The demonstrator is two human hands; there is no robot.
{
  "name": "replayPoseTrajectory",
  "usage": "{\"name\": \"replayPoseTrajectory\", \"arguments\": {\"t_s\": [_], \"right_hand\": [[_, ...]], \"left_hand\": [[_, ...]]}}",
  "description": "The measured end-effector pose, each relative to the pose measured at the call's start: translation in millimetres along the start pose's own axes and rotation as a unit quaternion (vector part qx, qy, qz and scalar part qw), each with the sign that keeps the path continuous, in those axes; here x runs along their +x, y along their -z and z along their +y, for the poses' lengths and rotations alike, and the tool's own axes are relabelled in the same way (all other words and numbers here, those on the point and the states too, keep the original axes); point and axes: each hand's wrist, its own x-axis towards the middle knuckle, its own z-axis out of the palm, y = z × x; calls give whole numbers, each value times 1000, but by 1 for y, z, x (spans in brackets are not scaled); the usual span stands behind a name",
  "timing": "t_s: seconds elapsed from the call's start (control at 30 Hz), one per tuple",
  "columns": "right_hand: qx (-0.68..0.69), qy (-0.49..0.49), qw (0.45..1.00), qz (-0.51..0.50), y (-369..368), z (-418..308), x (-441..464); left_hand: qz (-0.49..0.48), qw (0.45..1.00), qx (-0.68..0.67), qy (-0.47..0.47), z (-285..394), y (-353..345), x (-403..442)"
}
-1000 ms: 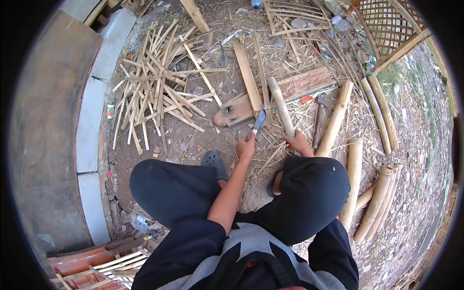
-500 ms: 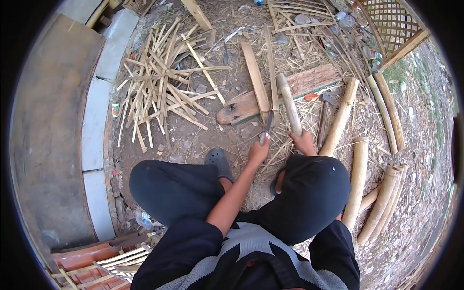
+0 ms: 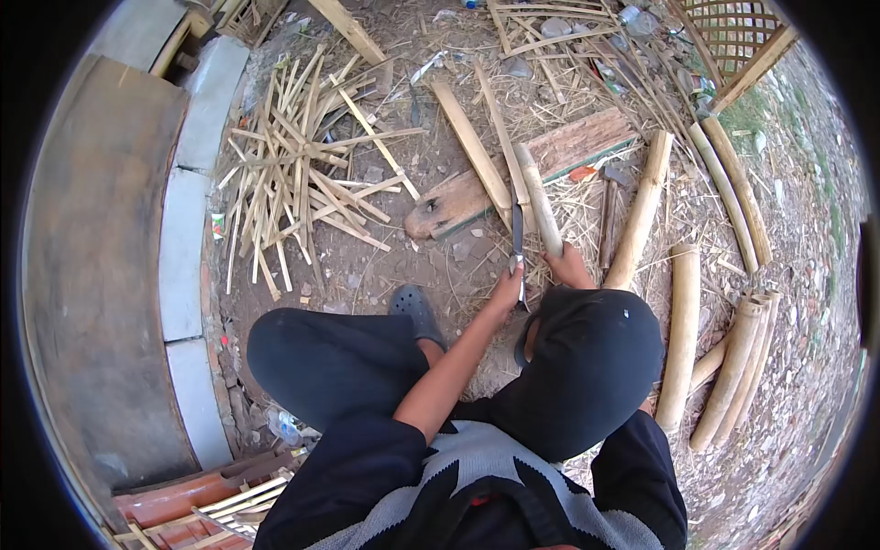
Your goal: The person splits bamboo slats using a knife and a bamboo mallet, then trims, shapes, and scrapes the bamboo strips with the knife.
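Observation:
My left hand [image 3: 507, 288] is closed around a knife [image 3: 518, 229], whose dark blade points away from me. The blade lies between the thin end of a bamboo strip and a bamboo pole. My right hand [image 3: 570, 268], beside my right knee, grips the near end of that short bamboo pole [image 3: 539, 197]. The pole's far end rests over a weathered wooden plank [image 3: 577, 145]. Two split bamboo strips, a wide one [image 3: 469, 142] and a narrow one [image 3: 500, 133], also lie across the plank, just left of the pole.
A heap of thin bamboo strips [image 3: 302, 165] covers the ground at left. A hammer [image 3: 610, 215] lies right of my right hand. Several bamboo poles [image 3: 680, 339] lie further right. A wooden board [image 3: 101, 266] and pale slabs [image 3: 181, 257] border the left side.
My left hand has shifted right and slightly nearer to me, and the knife has come closer to the bamboo pole. The pole has tilted slightly. The whole view has shifted a little.

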Motion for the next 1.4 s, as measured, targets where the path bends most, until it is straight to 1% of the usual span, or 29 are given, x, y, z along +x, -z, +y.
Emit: {"name": "replayPoseTrajectory", "arguments": {"t_s": [0.03,0.07,0.13,0.17,0.2,0.3,0.33,0.4,0.43,0.47,0.5,0.57,0.6,0.67,0.7,0.73,0.77,0.8,0.83,0.87,0.97,1.07,1.17,1.2,1.27,1.3,1.37,1.4], "right_hand": [[-70,43,992,99,-5,-3,-4],[-139,83,968,193,-12,-7,-12],[-36,73,981,174,5,-40,-10],[15,65,985,160,22,-54,-13],[92,-36,995,4,36,-60,-13],[29,-63,990,-123,34,-53,-25],[104,-35,986,-122,24,-42,-26],[200,-94,964,-147,-7,-14,-13],[247,-129,947,-162,-22,0,-18],[266,-176,928,-194,15,-30,-25],[258,-161,937,-172,10,-25,-22],[236,-140,952,-137,-2,-15,-29],[284,-143,939,-129,13,-26,-30],[269,-131,942,-154,38,-50,-26],[263,-131,941,-169,44,-55,-31],[259,-60,960,-93,18,-36,-31],[225,-120,947,-195,28,-35,-26],[229,-114,952,-170,18,-27,-33],[231,-101,958,-139,14,-24,-28],[224,-98,960,-137,12,-17,-25],[217,-96,962,-139,10,-18,-26],[217,-102,961,-139,-11,0,-31],[210,-116,959,-153,-7,-5,-29],[231,-122,953,-151,-9,-7,-27],[221,-140,951,-165,-7,-7,-26],[215,-148,950,-171,-2,-12,-24],[213,-106,958,-161,7,-20,-24],[213,-83,961,-156,7,-21,-23]], "left_hand": [[8,1000,21,-12,2,-5,-3],[16,999,41,-21,1,-9,-8],[36,992,114,-43,-16,-11,16],[45,986,150,-50,-28,-11,26],[25,987,150,-47,-24,-13,25],[72,958,251,-120,-16,-21,16],[38,943,293,-152,-14,-16,14],[-28,902,372,-217,2,0,20],[20,916,346,-201,5,5,18],[68,927,318,-188,17,5,14],[117,933,288,-181,37,3,16],[132,932,296,-162,58,8,20],[141,931,300,-155,69,8,28],[140,950,260,-98,65,9,71],[137,958,243,-63,45,13,98],[151,966,198,-68,16,17,142],[119,979,147,-72,26,5,141],[91,989,98,-67,35,0,120],[62,994,48,-71,41,-2,121],[68,994,29,-76,42,-3,127],[132,966,189,-120,47,-3,130],[216,910,313,-169,65,-12,107],[227,907,303,-183,66,-12,104],[233,901,312,-190,65,-10,107],[243,889,330,-205,62,-2,111],[237,894,327,-197,65,2,111],[224,903,320,-181,68,13,108],[235,889,345,-188,68,17,109]]}}
